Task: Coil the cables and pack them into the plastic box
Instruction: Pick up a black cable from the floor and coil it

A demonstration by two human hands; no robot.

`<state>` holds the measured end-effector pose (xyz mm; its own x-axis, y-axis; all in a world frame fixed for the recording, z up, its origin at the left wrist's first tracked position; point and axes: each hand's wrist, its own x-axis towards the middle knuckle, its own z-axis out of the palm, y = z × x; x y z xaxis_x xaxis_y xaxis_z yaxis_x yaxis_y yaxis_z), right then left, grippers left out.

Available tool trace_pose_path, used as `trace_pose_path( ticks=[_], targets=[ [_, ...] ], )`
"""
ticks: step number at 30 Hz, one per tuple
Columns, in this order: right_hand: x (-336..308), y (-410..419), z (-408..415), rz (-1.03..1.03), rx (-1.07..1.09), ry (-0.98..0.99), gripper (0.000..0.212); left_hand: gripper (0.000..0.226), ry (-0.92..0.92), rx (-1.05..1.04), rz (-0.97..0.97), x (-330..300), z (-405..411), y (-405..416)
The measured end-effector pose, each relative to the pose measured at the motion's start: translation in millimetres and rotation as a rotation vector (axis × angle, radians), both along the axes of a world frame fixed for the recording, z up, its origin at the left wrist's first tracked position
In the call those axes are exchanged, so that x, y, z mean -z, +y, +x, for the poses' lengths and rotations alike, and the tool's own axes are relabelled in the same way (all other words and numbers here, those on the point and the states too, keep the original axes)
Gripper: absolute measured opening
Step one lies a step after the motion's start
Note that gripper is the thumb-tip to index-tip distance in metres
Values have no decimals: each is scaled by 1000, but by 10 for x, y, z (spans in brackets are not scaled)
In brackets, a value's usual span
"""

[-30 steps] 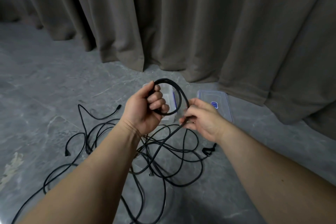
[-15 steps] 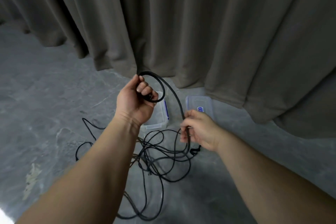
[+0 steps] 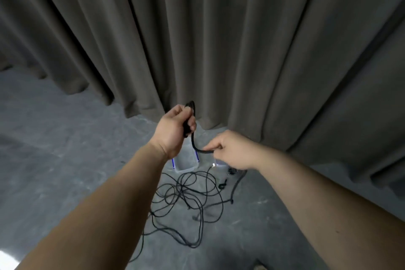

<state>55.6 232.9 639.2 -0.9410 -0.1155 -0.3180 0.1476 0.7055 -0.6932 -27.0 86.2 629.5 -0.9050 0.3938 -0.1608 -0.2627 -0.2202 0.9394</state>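
Observation:
My left hand (image 3: 175, 130) is raised and grips a small coil of thick black cable (image 3: 190, 116) in its fist. A short length of that cable runs down and right to my right hand (image 3: 230, 151), which pinches it between thumb and fingers. Below my hands a clear plastic box (image 3: 185, 163) with blue clips stands open on the floor, partly hidden by my left wrist. In front of it lies a tangle of thin black cables (image 3: 190, 199).
The box's clear lid (image 3: 219, 162) lies beside the box, mostly hidden under my right hand. Heavy grey-brown curtains (image 3: 219, 39) hang right behind the box and reach the grey stone floor (image 3: 65, 149). A thicker cable end (image 3: 235, 184) trails under my right wrist.
Both hands have risen and the view has tilted up toward the curtain. The loop in my left hand has been pulled tighter, and my right hand now holds the cable closer to the left.

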Motion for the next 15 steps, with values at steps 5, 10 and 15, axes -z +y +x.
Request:
trace_pose_path(
  ticks=[5,10,15],
  targets=[
    [-1064,-287,305,-317,105,186,18,29,175,162,-135,-847,266,-280],
    [-1749,-510,424,-430,413,501,30,32,242,283,-104,-1511,506,-457],
    [-2211,-611,500,-395,476,485,30,30,196,295,105,-2072,642,-601]
  ],
)
